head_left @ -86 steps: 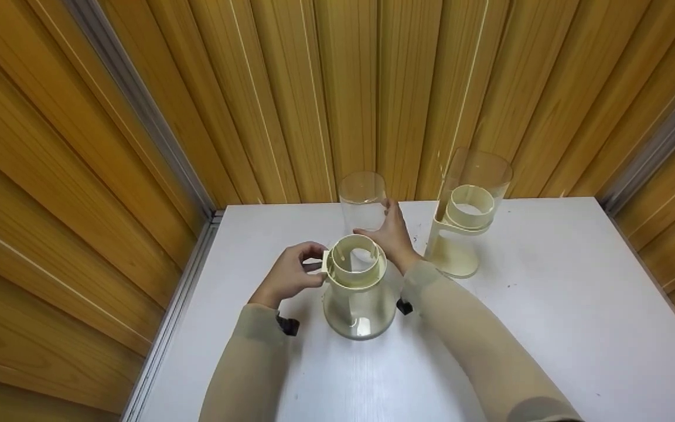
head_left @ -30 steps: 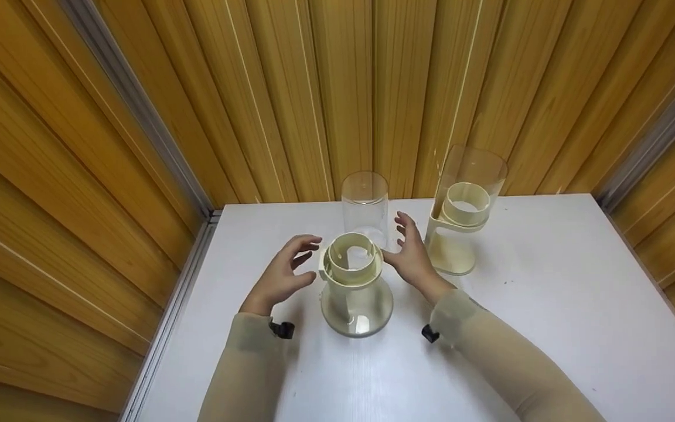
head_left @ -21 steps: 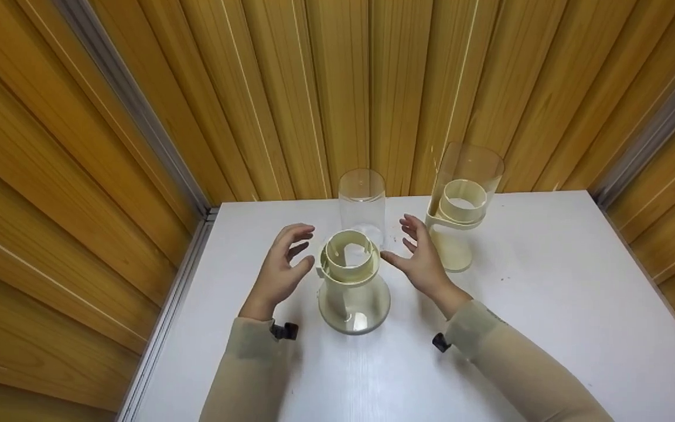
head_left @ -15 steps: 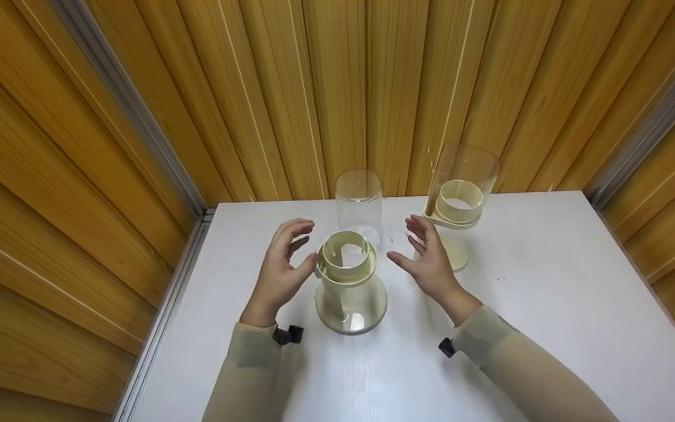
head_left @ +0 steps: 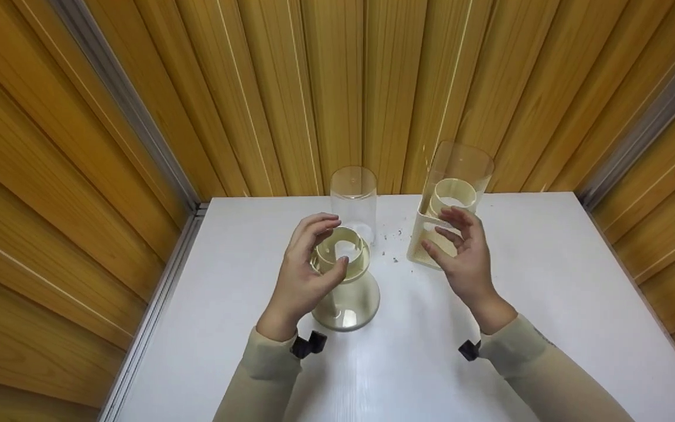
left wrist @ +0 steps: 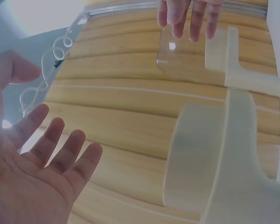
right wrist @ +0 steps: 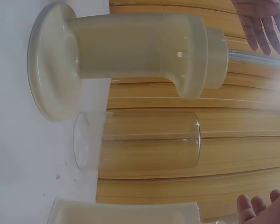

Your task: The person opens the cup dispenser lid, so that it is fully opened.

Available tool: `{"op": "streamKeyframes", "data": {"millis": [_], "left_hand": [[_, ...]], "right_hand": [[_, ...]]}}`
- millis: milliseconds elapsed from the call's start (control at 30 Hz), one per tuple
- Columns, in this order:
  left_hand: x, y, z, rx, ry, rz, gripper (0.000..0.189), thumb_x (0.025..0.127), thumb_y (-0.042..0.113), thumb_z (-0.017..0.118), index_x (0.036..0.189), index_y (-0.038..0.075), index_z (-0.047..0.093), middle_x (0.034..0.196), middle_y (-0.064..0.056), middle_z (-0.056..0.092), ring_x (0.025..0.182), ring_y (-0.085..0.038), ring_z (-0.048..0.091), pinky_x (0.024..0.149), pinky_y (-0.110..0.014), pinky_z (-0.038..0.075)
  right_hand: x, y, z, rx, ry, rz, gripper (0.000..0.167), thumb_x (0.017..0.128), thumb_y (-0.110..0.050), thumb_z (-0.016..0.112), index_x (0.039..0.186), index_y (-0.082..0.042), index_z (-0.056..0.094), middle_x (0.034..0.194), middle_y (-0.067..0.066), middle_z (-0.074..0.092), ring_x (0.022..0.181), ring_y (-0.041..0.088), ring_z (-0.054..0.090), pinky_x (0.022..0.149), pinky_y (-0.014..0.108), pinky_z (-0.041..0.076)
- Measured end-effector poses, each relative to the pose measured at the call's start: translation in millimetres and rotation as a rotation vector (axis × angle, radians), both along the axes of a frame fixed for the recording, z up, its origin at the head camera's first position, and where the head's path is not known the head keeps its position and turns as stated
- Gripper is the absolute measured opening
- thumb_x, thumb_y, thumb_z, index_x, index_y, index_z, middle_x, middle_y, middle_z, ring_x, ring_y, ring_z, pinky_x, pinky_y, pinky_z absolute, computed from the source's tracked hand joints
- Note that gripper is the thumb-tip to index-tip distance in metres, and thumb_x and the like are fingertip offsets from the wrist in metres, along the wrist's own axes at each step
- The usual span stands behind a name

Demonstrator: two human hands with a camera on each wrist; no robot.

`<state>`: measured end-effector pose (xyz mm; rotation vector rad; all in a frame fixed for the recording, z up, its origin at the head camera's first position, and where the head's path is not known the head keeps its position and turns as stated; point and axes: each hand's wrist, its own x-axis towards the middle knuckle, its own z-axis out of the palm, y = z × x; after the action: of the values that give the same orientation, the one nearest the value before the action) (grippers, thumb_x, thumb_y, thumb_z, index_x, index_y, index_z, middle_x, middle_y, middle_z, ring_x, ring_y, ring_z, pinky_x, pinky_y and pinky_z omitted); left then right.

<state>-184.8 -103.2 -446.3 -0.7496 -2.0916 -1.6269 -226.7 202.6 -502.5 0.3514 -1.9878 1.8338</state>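
A cream stand with a round base (head_left: 352, 305) and a ring at its top stands upright left of the table's middle. My left hand (head_left: 308, 272), fingers loosely bent, hovers over its left side; the left wrist view shows a gap between palm and ring (left wrist: 193, 156). Behind this stand, a clear cylinder (head_left: 354, 205) is upright on the table. Farther right is a second cream stand (head_left: 421, 249), with a ring and a tall clear container (head_left: 469, 159) above. My right hand (head_left: 471, 261) is in front of it, fingers spread and holding nothing, hiding part of it.
Dark crumbs (head_left: 395, 259) lie on the white table (head_left: 419, 363) between the two stands. Yellow wood-look panels (head_left: 337, 88) rise behind the table's back edge. A grey metal rail (head_left: 156, 275) runs along the left side.
The left hand has let go of the near stand's ring side and shifted right over it. The right hand has left the clear cylinder and moved right, in front of the second stand.
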Motion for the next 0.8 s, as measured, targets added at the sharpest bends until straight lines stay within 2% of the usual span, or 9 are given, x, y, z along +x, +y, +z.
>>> {"op": "streamKeyframes", "data": {"millis": [100, 267, 400, 567, 700, 800], "left_hand": [[2.2, 8.4, 4.4, 0.013, -0.001, -0.004, 0.056, 0.092, 0.001, 0.082, 0.146, 0.001, 0.065, 0.153, -0.014, 0.06, 0.146, -0.026, 0.059, 0.13, -0.041, 0.054], [3.2, 25.5, 8.3, 0.051, -0.044, -0.021, 0.061, 0.094, 0.002, 0.081, 0.151, 0.0, 0.06, 0.156, -0.015, 0.057, 0.148, -0.028, 0.058, 0.131, -0.042, 0.053], [-2.0, 41.7, 10.3, 0.089, -0.079, -0.041, 0.069, 0.096, 0.006, 0.08, 0.158, 0.0, 0.052, 0.161, -0.015, 0.053, 0.152, -0.033, 0.055, 0.133, -0.042, 0.051], [-17.1, 68.9, 11.0, 0.147, -0.111, -0.055, 0.075, 0.095, 0.008, 0.082, 0.162, 0.001, 0.048, 0.163, -0.018, 0.05, 0.153, -0.035, 0.054, 0.134, -0.038, 0.05], [-29.2, 92.7, 8.6, 0.183, -0.192, -0.093, 0.086, 0.094, 0.013, 0.086, 0.166, 0.003, 0.042, 0.17, -0.016, 0.044, 0.158, -0.031, 0.048, 0.136, -0.038, 0.047], [-37.8, 110.2, 4.6, 0.165, -0.263, -0.121, 0.094, 0.093, 0.021, 0.09, 0.17, 0.008, 0.038, 0.175, -0.012, 0.038, 0.163, -0.031, 0.043, 0.138, -0.036, 0.044]], "right_hand": [[2.0, 8, 6.1, -0.033, 0.075, -0.027, 0.079, 0.09, 0.019, 0.082, 0.157, 0.003, 0.044, 0.15, 0.003, 0.058, 0.143, 0.02, 0.059, 0.116, 0.021, 0.058], [0.7, 24, 15.7, -0.061, 0.149, -0.075, 0.076, 0.091, 0.019, 0.08, 0.156, -0.002, 0.047, 0.149, 0.005, 0.058, 0.142, 0.027, 0.057, 0.114, 0.022, 0.059], [-6.4, 36, 22.0, -0.084, 0.165, -0.106, 0.075, 0.09, 0.018, 0.082, 0.154, -0.001, 0.048, 0.148, 0.006, 0.058, 0.142, 0.027, 0.055, 0.115, 0.022, 0.057], [-17.4, 51, 26.3, -0.132, 0.141, -0.143, 0.077, 0.088, 0.015, 0.084, 0.154, -0.002, 0.048, 0.146, 0.004, 0.057, 0.142, 0.022, 0.053, 0.117, 0.023, 0.054], [-26.9, 60, 27.8, -0.166, 0.082, -0.156, 0.076, 0.091, 0.01, 0.084, 0.155, -0.01, 0.047, 0.147, 0.001, 0.056, 0.143, 0.022, 0.051, 0.12, 0.023, 0.053], [-35.7, 66, 27.3, -0.201, 0.017, -0.149, 0.077, 0.094, 0.005, 0.085, 0.156, -0.015, 0.046, 0.149, 0.0, 0.054, 0.145, 0.021, 0.05, 0.122, 0.026, 0.052]]}}
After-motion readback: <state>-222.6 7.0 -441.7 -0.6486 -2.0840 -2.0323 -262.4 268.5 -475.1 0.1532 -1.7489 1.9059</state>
